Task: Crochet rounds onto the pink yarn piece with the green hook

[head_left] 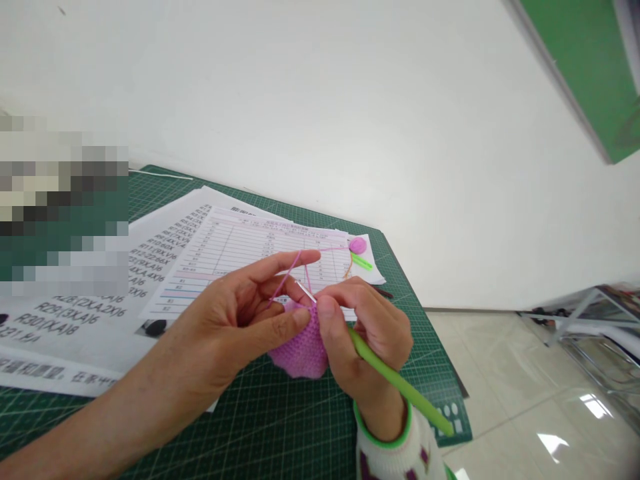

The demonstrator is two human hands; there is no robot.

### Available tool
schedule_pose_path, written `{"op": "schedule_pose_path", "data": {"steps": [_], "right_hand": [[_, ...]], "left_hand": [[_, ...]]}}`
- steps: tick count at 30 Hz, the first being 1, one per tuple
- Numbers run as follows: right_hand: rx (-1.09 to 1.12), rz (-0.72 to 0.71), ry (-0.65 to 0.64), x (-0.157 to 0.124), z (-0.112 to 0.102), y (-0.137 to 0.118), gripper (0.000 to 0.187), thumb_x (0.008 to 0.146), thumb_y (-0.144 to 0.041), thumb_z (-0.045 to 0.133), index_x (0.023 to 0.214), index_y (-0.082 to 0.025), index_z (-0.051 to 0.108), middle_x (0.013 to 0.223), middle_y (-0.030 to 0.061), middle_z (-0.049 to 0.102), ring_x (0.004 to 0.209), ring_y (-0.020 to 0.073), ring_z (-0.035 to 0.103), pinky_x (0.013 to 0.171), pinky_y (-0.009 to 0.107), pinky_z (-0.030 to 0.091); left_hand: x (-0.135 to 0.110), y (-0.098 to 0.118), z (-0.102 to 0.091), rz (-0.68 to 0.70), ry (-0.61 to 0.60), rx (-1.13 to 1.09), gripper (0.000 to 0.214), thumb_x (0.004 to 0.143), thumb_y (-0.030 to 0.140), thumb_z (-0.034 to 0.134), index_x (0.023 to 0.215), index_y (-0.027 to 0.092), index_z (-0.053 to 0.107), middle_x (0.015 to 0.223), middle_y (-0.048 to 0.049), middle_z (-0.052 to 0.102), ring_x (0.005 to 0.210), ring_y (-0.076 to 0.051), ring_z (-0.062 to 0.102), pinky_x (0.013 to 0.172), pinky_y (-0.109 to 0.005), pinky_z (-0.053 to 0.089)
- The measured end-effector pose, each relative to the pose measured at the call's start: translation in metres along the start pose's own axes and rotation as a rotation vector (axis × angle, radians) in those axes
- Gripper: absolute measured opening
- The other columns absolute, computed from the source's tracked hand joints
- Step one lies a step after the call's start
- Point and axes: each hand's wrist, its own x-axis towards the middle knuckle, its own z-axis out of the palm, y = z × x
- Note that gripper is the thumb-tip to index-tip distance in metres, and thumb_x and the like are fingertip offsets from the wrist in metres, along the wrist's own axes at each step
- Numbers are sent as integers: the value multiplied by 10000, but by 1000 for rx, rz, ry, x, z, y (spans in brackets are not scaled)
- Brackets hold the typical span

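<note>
- We clamp the pink crochet piece in our left hand, thumb pressed on its upper edge; the index finger stands out straight, with pink yarn running over it.
- Our right hand is closed on the crochet hook; its green handle slants down past the palm, and its metal shaft points up and left at the top edge of the crochet work, between our two hands; we cannot tell whether the tip is through a stitch.
- The crochet piece hangs just above the green cutting mat; its lower edge is wavy.
- Beyond our fingers, a strand leads right to a round pink yarn bundle; just below that lie a bright green item, too small to name, and a short orange strand.
- Left of these, a ruled chart sheet overlaps a large-print pattern sheet; both lie on the mat.
- A white wall rises behind; glossy floor tiles show at right.
</note>
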Motion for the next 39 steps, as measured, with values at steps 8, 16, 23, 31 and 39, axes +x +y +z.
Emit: {"op": "schedule_pose_path", "data": {"steps": [8, 16, 23, 31, 39], "right_hand": [[-102, 15, 25, -3, -4, -3, 265, 942, -161, 457, 695, -187, 548, 577, -37, 540, 518, 78, 486, 506, 247, 382], [-30, 85, -24, 0, -9, -4, 277, 938, -175, 477, 671, -170, 550, 558, -64, 490, 491, 35, 442, 471, 198, 335], [17, 102, -85, 2, -14, -2, 293, 929, -186, 499, 637, -170, 489, 583, -69, 505, 526, 22, 447, 507, 178, 340], [69, 128, -76, 2, -15, -3, 271, 930, -193, 498, 665, -166, 548, 576, -72, 497, 514, 16, 438, 491, 164, 339], [266, 152, -250, 6, -30, -1, 232, 927, -228, 543, 728, -175, 651, 580, -58, 573, 495, 40, 497, 461, 180, 391]], "left_hand": [[-1, -3, -3, -25, -27, 63, 327, 841, 284, 731, 1151, 388, 710, 814, 55, 692, 711, -102, 608, 605, -124, 492], [0, -3, -3, -31, -9, 47, 361, 833, 281, 740, 1179, 377, 705, 836, 50, 722, 729, -103, 628, 638, -126, 507], [-1, -1, -3, -51, -62, 10, 356, 846, 270, 731, 1181, 387, 699, 856, 56, 746, 742, -100, 629, 630, -123, 498], [-1, -3, -5, -92, -31, 12, 398, 842, 275, 736, 1218, 392, 679, 863, 42, 746, 769, -116, 626, 690, -158, 509], [-2, -3, -8, -134, -72, -1, 422, 842, 259, 732, 1238, 394, 672, 839, 28, 723, 725, -120, 606, 644, -173, 491]]}}
